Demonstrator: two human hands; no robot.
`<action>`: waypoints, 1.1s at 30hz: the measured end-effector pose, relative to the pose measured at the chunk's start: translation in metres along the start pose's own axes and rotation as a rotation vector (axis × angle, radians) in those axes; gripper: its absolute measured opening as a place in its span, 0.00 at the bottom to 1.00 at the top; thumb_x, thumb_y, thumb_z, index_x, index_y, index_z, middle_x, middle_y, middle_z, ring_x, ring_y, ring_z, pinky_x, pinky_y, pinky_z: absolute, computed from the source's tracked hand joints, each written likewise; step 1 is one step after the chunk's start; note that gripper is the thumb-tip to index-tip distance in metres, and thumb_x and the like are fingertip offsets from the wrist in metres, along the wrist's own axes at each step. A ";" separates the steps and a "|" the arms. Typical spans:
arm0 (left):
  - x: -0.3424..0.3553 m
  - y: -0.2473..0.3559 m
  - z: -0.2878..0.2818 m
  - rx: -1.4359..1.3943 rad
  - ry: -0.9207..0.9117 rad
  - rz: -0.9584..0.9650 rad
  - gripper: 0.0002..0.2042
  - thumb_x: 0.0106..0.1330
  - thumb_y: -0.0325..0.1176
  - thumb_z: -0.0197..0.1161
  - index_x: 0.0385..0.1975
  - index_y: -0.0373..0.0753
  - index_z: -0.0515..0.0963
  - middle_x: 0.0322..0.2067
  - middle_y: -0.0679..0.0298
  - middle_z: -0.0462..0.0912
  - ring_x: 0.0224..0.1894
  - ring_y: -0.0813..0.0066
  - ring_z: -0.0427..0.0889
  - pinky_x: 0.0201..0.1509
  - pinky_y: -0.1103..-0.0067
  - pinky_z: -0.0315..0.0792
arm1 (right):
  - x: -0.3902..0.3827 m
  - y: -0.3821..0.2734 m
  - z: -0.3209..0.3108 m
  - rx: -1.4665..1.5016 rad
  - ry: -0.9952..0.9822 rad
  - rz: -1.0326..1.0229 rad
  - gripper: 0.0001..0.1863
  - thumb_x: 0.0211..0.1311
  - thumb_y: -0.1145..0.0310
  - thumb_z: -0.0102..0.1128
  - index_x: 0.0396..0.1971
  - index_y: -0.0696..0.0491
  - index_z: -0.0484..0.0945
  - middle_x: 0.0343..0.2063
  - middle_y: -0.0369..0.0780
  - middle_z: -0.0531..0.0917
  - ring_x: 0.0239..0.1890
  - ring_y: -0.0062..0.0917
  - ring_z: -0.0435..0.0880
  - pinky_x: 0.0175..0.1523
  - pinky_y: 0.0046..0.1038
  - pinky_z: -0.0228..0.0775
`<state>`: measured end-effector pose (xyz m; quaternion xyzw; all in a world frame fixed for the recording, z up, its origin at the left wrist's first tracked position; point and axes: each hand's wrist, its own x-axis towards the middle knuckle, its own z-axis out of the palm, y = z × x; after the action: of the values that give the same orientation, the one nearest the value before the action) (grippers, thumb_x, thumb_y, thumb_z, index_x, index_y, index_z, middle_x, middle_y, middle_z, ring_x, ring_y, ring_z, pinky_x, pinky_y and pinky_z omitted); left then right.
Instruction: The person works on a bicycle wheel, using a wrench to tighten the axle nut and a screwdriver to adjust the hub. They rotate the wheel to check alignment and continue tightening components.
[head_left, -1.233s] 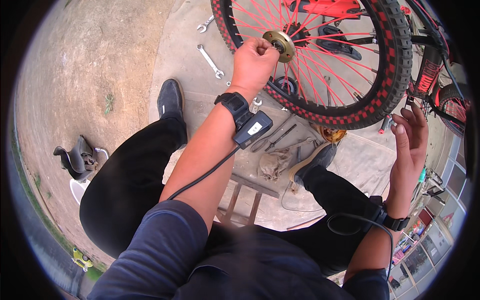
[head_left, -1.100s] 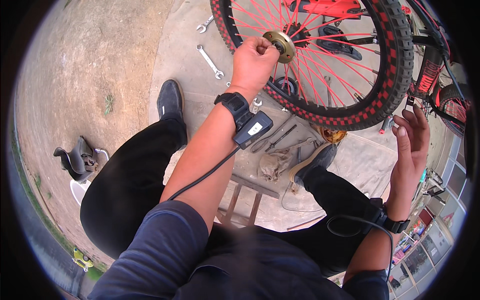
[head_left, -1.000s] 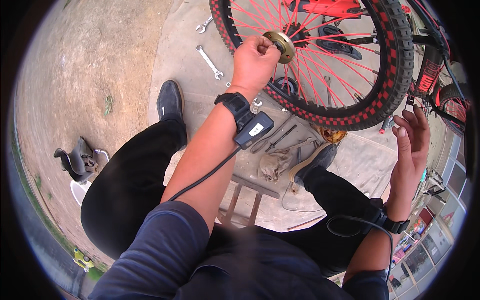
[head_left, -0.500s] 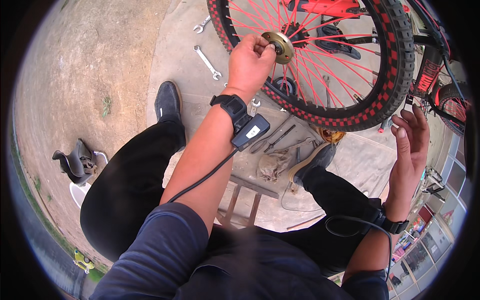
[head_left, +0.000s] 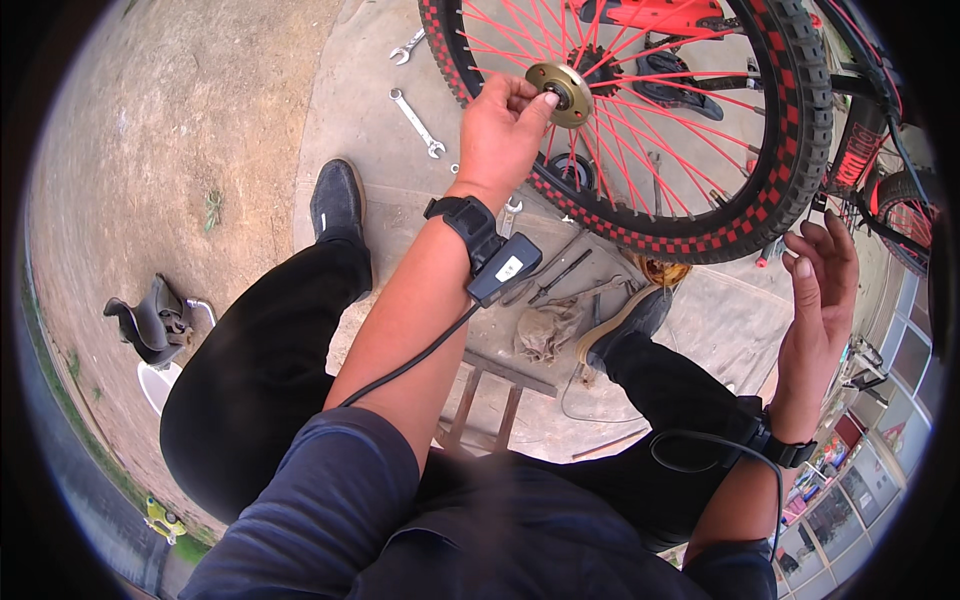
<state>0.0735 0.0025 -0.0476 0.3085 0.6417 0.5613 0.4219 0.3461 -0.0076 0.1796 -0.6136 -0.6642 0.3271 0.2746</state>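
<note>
My left hand point(head_left: 500, 128) is at the hub of a bicycle wheel point(head_left: 655, 238), thumb and fingers closed around the axle end point(head_left: 556, 97). Behind the fingertips sits a round brass-coloured hub flange point(head_left: 573, 112) with small holes, and red spokes point(head_left: 620, 150) fan out around it. The tire is knobbly, with a red and black checked sidewall. Whether a loose nut is between my fingers is hidden. My right hand point(head_left: 822, 275) is raised near the tire's lower right, beside the bicycle frame point(head_left: 858, 150), its fingers slightly bent and apart, holding nothing.
Wrenches point(head_left: 417, 124) lie on the concrete left of the wheel. Between my feet are a dirty rag point(head_left: 545, 330) and metal tools point(head_left: 560, 277). A wooden stool or frame point(head_left: 490, 395) is below me. A bicycle saddle point(head_left: 150, 320) lies at the far left.
My left thumb and fingers have shifted slightly at the axle end, the thumb now straighter. My right hand stays where it was. The whole view has moved very little.
</note>
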 end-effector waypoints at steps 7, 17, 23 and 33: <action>0.000 0.006 0.002 -0.099 -0.035 -0.099 0.11 0.68 0.32 0.68 0.39 0.31 0.77 0.31 0.63 0.83 0.33 0.79 0.82 0.38 0.80 0.78 | 0.001 0.000 0.000 0.009 -0.004 -0.002 0.30 0.71 0.68 0.61 0.69 0.59 0.63 0.57 0.43 0.75 0.57 0.25 0.78 0.66 0.28 0.64; 0.003 0.004 0.002 -0.067 -0.040 -0.093 0.11 0.67 0.33 0.69 0.38 0.31 0.77 0.31 0.63 0.83 0.33 0.79 0.81 0.39 0.80 0.77 | 0.001 0.000 0.000 0.013 0.001 -0.012 0.30 0.71 0.68 0.62 0.69 0.59 0.64 0.56 0.43 0.75 0.57 0.25 0.78 0.66 0.28 0.64; 0.002 0.004 0.003 -0.085 -0.039 -0.083 0.11 0.67 0.32 0.68 0.38 0.31 0.77 0.31 0.63 0.83 0.32 0.80 0.81 0.37 0.80 0.77 | 0.000 0.000 0.001 0.009 0.004 -0.004 0.30 0.71 0.69 0.61 0.69 0.58 0.64 0.57 0.44 0.76 0.57 0.25 0.78 0.66 0.29 0.64; 0.005 0.001 0.002 -0.149 -0.060 -0.127 0.09 0.68 0.31 0.67 0.38 0.32 0.77 0.30 0.65 0.82 0.31 0.82 0.78 0.36 0.81 0.77 | 0.000 0.000 0.001 0.010 -0.003 -0.001 0.30 0.71 0.69 0.61 0.69 0.58 0.64 0.57 0.44 0.76 0.57 0.25 0.77 0.66 0.29 0.64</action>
<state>0.0729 0.0075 -0.0480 0.2518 0.6036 0.5701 0.4973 0.3457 -0.0076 0.1787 -0.6115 -0.6632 0.3310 0.2768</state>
